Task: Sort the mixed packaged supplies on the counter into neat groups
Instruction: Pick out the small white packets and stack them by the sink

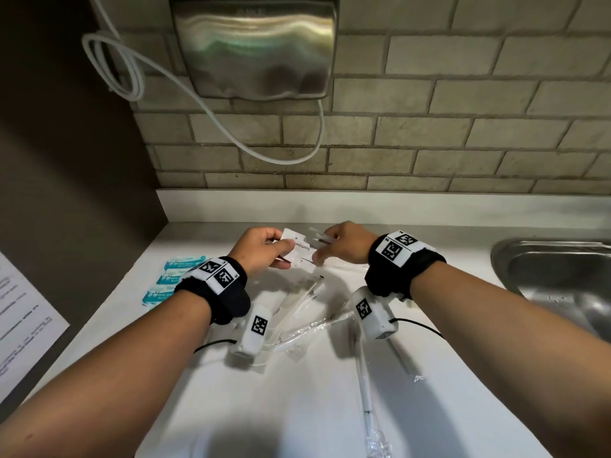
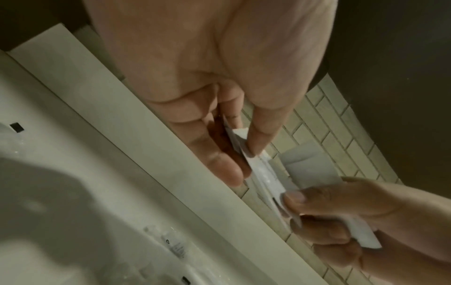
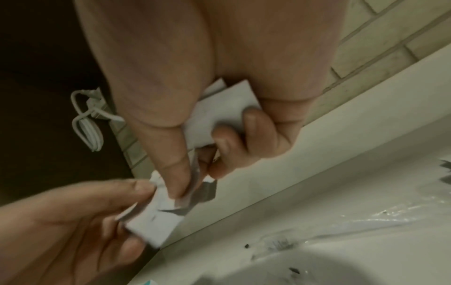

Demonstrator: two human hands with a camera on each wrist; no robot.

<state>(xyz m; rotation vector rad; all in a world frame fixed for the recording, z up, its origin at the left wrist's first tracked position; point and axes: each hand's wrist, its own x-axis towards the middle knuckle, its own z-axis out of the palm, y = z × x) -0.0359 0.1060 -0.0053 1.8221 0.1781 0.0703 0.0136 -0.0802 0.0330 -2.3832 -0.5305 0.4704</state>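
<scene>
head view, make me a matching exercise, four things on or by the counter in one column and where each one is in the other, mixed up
Things
1. white sachets
2. teal packets
3. wrapped toothbrush
4. steel sink

Places
A. lying on the counter near its front edge
B. set into the counter at the far right
C. held between the left hand and right hand
D. laid in a row at the counter's left edge

Pairs: 1-C, 2-D, 3-A, 4-B
</scene>
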